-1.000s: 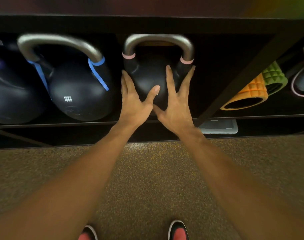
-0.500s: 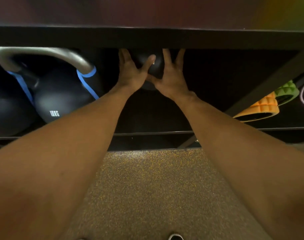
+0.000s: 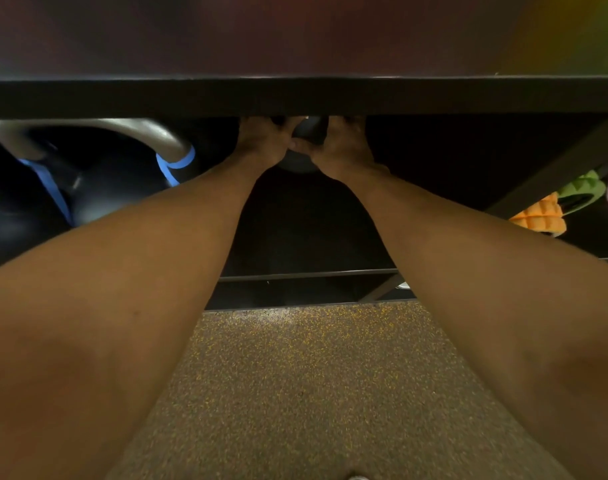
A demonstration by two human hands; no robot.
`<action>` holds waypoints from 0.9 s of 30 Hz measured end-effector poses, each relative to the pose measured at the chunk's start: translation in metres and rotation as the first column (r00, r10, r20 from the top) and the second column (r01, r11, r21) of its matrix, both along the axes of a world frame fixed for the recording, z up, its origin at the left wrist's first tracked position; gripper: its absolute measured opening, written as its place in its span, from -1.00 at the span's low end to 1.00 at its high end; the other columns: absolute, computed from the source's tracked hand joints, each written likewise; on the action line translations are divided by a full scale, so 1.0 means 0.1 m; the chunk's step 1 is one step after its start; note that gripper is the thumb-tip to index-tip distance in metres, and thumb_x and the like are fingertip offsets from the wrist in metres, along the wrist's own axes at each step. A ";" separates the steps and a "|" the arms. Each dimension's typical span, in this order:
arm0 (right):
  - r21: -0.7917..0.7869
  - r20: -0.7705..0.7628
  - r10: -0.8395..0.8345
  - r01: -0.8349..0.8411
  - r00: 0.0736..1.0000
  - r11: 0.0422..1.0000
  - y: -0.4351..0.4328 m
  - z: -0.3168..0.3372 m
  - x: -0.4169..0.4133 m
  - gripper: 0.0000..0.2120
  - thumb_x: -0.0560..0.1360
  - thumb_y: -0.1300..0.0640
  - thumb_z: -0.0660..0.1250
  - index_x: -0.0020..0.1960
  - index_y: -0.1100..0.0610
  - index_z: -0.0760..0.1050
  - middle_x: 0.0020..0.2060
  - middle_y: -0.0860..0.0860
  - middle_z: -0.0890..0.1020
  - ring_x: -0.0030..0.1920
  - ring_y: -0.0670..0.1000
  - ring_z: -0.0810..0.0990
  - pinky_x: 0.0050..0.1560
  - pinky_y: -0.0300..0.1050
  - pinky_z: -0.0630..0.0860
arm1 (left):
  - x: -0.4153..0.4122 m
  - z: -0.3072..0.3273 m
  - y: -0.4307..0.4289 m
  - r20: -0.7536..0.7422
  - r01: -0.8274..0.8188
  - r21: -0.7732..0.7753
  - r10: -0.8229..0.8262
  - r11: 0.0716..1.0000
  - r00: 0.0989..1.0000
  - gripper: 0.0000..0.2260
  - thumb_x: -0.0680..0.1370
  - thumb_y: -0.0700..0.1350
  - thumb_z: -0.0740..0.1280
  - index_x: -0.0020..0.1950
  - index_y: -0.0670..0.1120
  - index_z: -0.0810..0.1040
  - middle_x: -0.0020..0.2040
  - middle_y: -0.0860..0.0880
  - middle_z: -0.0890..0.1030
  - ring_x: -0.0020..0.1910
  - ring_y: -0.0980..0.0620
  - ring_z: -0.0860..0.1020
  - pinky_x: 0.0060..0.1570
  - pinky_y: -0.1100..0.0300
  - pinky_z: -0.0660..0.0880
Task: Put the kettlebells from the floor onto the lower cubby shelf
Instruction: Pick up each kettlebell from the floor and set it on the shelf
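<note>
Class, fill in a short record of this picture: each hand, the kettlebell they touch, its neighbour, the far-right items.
left hand: pressing the black kettlebell, fingertips hidden under the upper shelf edge
right hand: pressing it too
black kettlebell: deep on the lower cubby shelf, mostly hidden
neighbour: blue-banded kettlebell, to its left
far right: orange foam roller and green foam roller

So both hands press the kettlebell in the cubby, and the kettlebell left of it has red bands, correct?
No, the head view shows blue bands, not red. The rest holds: left hand and right hand press the kettlebell in the cubby, and the banded kettlebell sits left of it.
</note>
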State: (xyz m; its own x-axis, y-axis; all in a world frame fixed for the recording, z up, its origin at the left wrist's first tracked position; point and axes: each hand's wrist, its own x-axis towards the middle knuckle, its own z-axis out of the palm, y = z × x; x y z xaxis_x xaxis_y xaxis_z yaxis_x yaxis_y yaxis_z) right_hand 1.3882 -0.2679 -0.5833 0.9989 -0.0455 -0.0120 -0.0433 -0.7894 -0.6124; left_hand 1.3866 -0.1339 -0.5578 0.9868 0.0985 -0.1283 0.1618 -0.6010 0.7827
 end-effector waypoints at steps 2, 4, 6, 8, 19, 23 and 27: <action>0.009 -0.042 -0.012 0.013 0.999 1.000 0.04 0.02 0.04 -0.12 0.44 -0.29 0.51 0.60 0.03 0.26 0.55 0.07 0.34 0.54 0.11 0.31 0.50 -0.05 0.27 | 0.01 0.09 -0.04 -0.043 -0.014 0.075 0.017 0.997 0.999 -0.50 0.66 0.18 0.29 0.51 -0.07 0.41 0.46 -0.10 0.49 0.42 -0.07 0.47 0.41 0.11 0.40; 0.017 -0.076 -0.007 0.009 0.997 1.000 0.07 0.07 0.07 -0.17 0.46 -0.27 0.50 0.58 0.04 0.31 0.53 0.07 0.39 0.53 0.11 0.34 0.52 -0.04 0.30 | 0.03 0.13 -0.09 -0.068 -0.025 0.123 0.033 0.992 0.997 -0.52 0.68 0.17 0.26 0.50 -0.09 0.42 0.45 -0.11 0.50 0.41 -0.07 0.47 0.34 0.16 0.39; 0.012 -0.101 -0.007 0.008 0.995 1.000 0.08 0.12 0.08 -0.22 0.49 -0.24 0.49 0.57 0.06 0.33 0.52 0.09 0.40 0.53 0.11 0.34 0.50 -0.07 0.29 | 0.06 0.13 -0.10 -0.090 -0.025 0.158 0.040 0.987 0.995 -0.51 0.69 0.16 0.25 0.50 -0.12 0.42 0.46 -0.13 0.50 0.41 -0.08 0.48 0.31 0.20 0.39; 0.008 -0.103 -0.002 0.003 0.995 1.000 0.08 0.16 0.08 -0.23 0.52 -0.22 0.47 0.59 0.07 0.30 0.54 0.09 0.38 0.54 0.11 0.33 0.48 -0.11 0.26 | 0.09 0.10 -0.08 -0.108 -0.026 0.179 0.045 0.984 0.993 -0.47 0.69 0.17 0.24 0.51 -0.16 0.41 0.48 -0.16 0.49 0.43 -0.11 0.47 0.37 0.18 0.40; 0.040 -0.133 -0.025 0.031 0.991 0.999 0.11 0.18 0.08 -0.20 0.52 -0.18 0.49 0.61 0.06 0.25 0.58 0.09 0.32 0.59 0.12 0.25 0.54 -0.08 0.17 | 0.15 0.04 -0.03 -0.009 -0.025 0.170 0.026 0.985 1.000 -0.47 0.67 0.17 0.28 0.54 -0.11 0.39 0.51 -0.15 0.46 0.49 -0.13 0.41 0.52 0.02 0.31; 0.025 -0.129 0.004 -0.001 0.992 1.000 0.09 0.23 0.04 -0.16 0.53 -0.19 0.47 0.64 0.06 0.17 0.61 0.08 0.25 0.61 0.12 0.21 0.56 -0.07 0.15 | 0.14 0.04 0.00 -0.014 -0.062 0.161 0.065 0.985 0.998 -0.46 0.65 0.21 0.30 0.51 -0.10 0.42 0.48 -0.14 0.49 0.45 -0.11 0.46 0.40 0.14 0.40; 0.061 -0.129 0.029 -0.021 0.991 0.998 0.05 0.17 -0.07 -0.16 0.57 -0.13 0.45 0.67 -0.07 0.04 0.65 0.11 0.15 0.63 0.20 0.13 0.58 0.05 0.18 | -0.06 0.06 0.04 0.012 -0.089 0.123 0.088 0.988 0.996 -0.45 0.64 0.18 0.34 0.53 -0.08 0.39 0.48 -0.11 0.49 0.46 -0.07 0.46 0.32 0.21 0.39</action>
